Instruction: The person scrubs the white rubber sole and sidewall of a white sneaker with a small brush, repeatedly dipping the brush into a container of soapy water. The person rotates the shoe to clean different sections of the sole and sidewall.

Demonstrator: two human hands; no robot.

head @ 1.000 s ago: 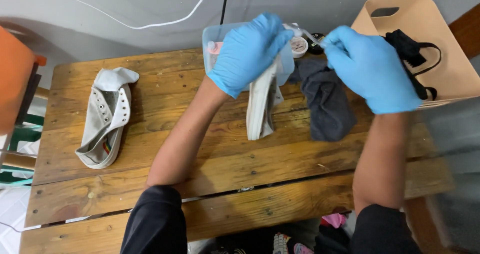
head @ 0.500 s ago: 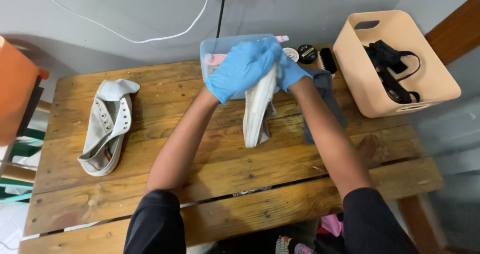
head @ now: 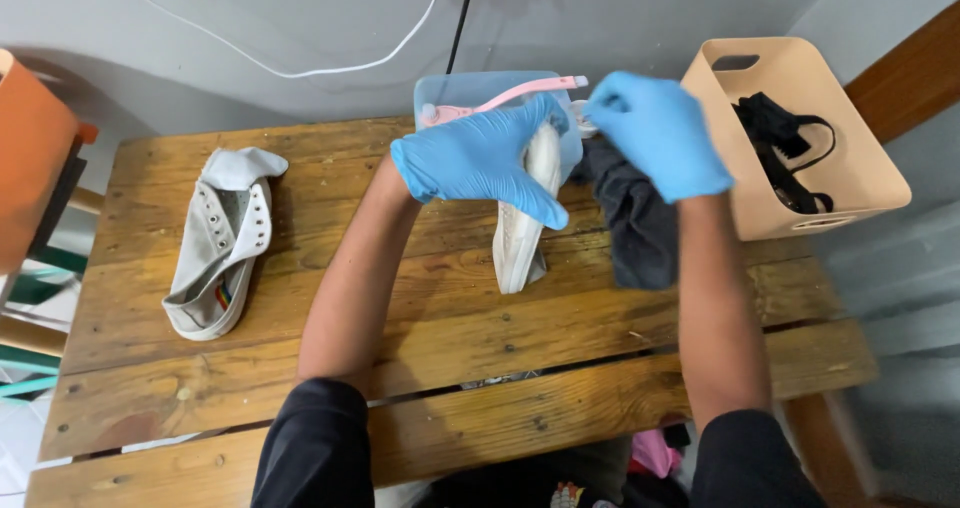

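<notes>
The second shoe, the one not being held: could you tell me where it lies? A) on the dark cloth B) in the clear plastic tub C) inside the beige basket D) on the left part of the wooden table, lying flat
D: the grey-white shoe lies flat on the left part of the wooden table, apart from the left hand gripping the other shoe.
</notes>
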